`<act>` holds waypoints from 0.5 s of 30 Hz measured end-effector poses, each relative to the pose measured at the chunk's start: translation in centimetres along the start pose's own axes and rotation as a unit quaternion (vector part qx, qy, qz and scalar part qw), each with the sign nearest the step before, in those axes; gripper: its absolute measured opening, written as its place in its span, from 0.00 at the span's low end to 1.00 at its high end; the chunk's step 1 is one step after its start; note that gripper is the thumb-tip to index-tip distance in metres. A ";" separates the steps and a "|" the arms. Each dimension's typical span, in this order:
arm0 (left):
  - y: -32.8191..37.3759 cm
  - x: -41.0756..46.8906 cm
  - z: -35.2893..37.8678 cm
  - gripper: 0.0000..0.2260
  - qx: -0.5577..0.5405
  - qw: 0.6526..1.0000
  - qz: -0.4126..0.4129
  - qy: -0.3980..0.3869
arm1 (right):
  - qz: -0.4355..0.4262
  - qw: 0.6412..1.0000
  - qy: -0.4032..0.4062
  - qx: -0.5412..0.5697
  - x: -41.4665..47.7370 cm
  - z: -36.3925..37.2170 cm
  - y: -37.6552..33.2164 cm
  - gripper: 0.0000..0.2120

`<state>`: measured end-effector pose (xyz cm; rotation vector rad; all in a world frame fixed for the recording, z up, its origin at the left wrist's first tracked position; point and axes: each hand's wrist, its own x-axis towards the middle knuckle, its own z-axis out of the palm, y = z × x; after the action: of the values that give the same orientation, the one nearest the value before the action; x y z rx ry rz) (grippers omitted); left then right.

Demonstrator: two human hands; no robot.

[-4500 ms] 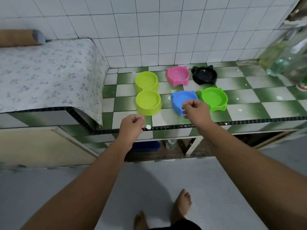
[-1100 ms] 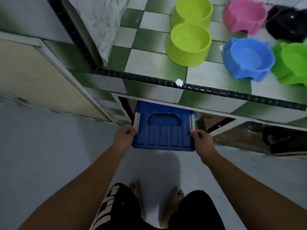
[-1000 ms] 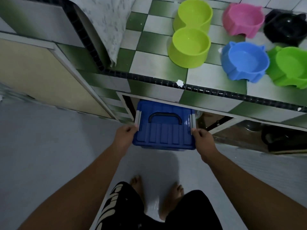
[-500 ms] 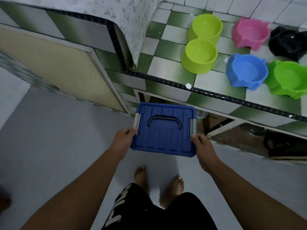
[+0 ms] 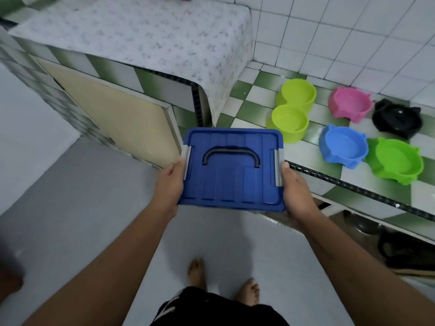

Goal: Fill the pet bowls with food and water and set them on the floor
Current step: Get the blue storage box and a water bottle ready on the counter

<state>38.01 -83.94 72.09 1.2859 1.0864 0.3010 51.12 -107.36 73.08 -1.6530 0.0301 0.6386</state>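
I hold a blue lidded storage box point(image 5: 231, 177) with a dark handle and grey side clips, raised in front of the counter edge. My left hand point(image 5: 169, 183) grips its left side and my right hand point(image 5: 295, 191) grips its right side. On the green-checked counter point(image 5: 254, 95) stand a yellow-green double bowl point(image 5: 290, 112), a pink bowl point(image 5: 350, 107), a black bowl point(image 5: 396, 121), a blue bowl point(image 5: 343, 147) and a green bowl point(image 5: 397, 161). All the bowls look empty. What the box contains is hidden by its lid.
A higher ledge with a flowered cloth point(image 5: 146, 34) rises at the left, above a beige cabinet door point(image 5: 117, 118). Under the counter is an open space with dark items point(image 5: 400, 250). The grey floor point(image 5: 70, 220) and my bare feet lie below.
I have pulled the blue box out from under the counter and lifted it up to about counter height, standing up as I did. Earlier my hands were empty above the bowls.
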 end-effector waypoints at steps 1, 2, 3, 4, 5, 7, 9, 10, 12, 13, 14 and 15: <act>0.9 -0.2 -0.1 0.19 -0.009 1.000 0.009 0.002 | -0.014 1.000 -0.008 -0.005 0.0 0.1 -1.4 0.21; 1.9 -0.3 -0.3 0.20 -0.014 1.000 0.017 0.002 | -0.031 0.999 -0.012 -0.016 0.2 0.2 -2.5 0.21; 2.9 -0.3 -0.4 0.20 -0.017 1.000 0.024 0.002 | -0.046 0.999 -0.008 -0.026 0.3 0.4 -3.6 0.22; 3.7 -0.1 -0.6 0.20 -0.016 0.999 0.030 -0.001 | -0.053 0.998 0.000 -0.033 0.4 0.7 -4.7 0.22; 4.7 0.2 -0.8 0.19 -0.016 0.999 0.040 -0.006 | -0.061 0.998 0.008 -0.034 0.4 1.1 -5.8 0.23; 6.8 1.1 -1.4 0.18 -0.020 0.998 0.060 -0.021 | -0.074 0.997 0.019 -0.035 0.8 1.9 -7.6 0.23; 9.1 2.2 -2.4 0.17 -0.033 0.996 0.075 -0.042 | -0.088 0.995 0.027 -0.026 1.1 3.1 -9.6 0.22; 10.2 2.9 -3.0 0.16 -0.041 0.994 0.082 -0.057 | -0.097 0.995 0.032 -0.019 1.2 3.9 -10.7 0.21; 12.5 4.3 -4.3 0.17 -0.051 0.990 0.097 -0.085 | -0.109 0.993 0.050 -0.010 1.6 5.7 -12.6 0.20; 13.6 5.1 -5.0 0.18 -0.053 0.989 0.101 -0.095 | -0.116 0.992 0.055 0.002 1.6 6.8 -13.6 0.19; 14.7 5.9 -5.6 0.19 -0.054 0.988 0.104 -0.101 | -0.121 0.991 0.060 0.012 1.7 7.8 -14.5 0.18; 15.8 6.7 -6.3 0.20 -0.056 0.988 0.104 -0.103 | -0.129 0.989 0.063 0.020 1.7 9.0 -15.4 0.17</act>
<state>42.31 -70.16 83.31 1.3002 0.7515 0.3718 54.83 -95.41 85.96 -1.6234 -0.0788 0.3353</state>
